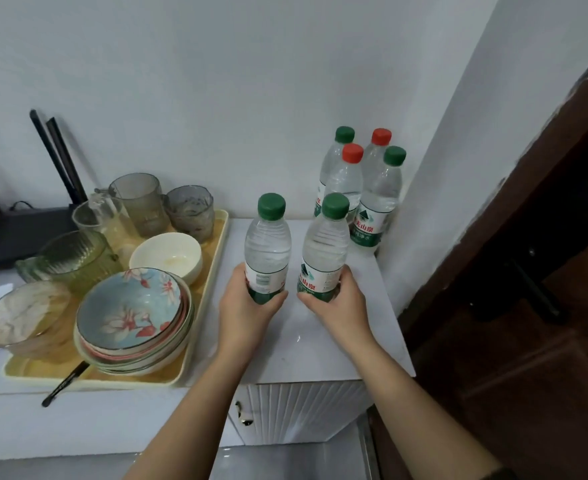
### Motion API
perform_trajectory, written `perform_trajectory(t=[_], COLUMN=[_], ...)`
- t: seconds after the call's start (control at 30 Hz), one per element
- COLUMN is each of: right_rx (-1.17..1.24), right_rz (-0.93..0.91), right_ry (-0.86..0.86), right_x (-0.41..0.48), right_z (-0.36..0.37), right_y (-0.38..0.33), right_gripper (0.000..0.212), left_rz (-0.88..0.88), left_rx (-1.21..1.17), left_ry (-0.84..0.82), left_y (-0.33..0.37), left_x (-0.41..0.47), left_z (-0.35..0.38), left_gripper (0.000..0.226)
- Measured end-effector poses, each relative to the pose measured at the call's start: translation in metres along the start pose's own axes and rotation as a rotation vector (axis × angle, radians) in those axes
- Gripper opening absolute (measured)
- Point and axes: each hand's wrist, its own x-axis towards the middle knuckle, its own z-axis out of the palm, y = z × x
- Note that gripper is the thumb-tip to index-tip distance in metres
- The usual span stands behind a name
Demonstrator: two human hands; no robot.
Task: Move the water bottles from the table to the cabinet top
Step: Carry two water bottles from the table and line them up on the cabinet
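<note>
Head view looks down on a white cabinet top (pixel 306 344), the surface that carries everything here. The left hand (pixel 244 308) is wrapped around the lower part of a green-capped water bottle (pixel 267 247), and the right hand (pixel 337 306) grips a second green-capped bottle (pixel 323 251) the same way. Both bottles stand upright, side by side and a little apart, near the middle of the surface; whether their bases touch it cannot be told, since the hands hide them. In the far right corner, against the wall, four more bottles (pixel 372 202) stand clustered together, two with green caps and two with red. Along the left part of the surface lies a pale yellow tray (pixel 216 271) holding a stack of flowered bowls (pixel 133 317), a white bowl (pixel 166 254) and several glass cups (pixel 136 202). A dark-handled utensil (pixel 64 384) juts over the tray's near edge.
</note>
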Motion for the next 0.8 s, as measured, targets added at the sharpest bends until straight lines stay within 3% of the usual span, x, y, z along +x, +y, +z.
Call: perform_trajectory(t=[0.17,0.4,0.6,0.8], right_rx=[-0.092,-0.159,-0.187,-0.255], right_rz=[-0.064,-0.076,-0.045,-0.024], right_ry=[-0.086,-0.016,0.101,0.110], right_x=[0.003,0.030,0.070,0.085], right_z=[-0.007,0.007,0.030,0.043], right_y=[0.007,-0.001,-0.007,-0.005], right_gripper=[0.073,0.071,0.051,0.026], left_rz=[0.031,-0.044,-0.098,-0.085], left_rx=[0.133,0.122,0.083,0.076], left_ry=[-0.028,0.050,0.111,0.145], left_y=[-0.011,-0.006,0.004,0.003], left_x=[0.007,0.033,0.076,0.104], left_z=[0.001,0.013,0.032,0.044], left_gripper=[0.064,0.054,0.052,0.049])
